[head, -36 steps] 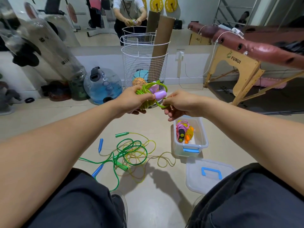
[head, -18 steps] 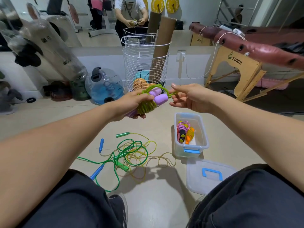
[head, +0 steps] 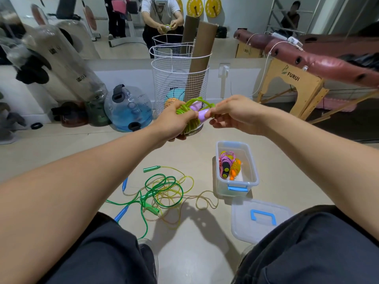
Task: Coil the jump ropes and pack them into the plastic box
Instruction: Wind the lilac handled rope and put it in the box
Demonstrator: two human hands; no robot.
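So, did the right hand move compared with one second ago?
Yes. The right hand rose and shifted right relative to the wire basket, now pinching the green rope near the lilac handles.

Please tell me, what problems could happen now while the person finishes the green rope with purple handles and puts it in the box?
1. The left hand grips the green rope bundle while the right hand pinches its loose loop; if that pinch slips, the coil may spring open.
2. The plastic box already holds two coiled ropes, so a loose bundle may not fit well.
3. The tangled ropes on the floor lie near the feet and could snag.
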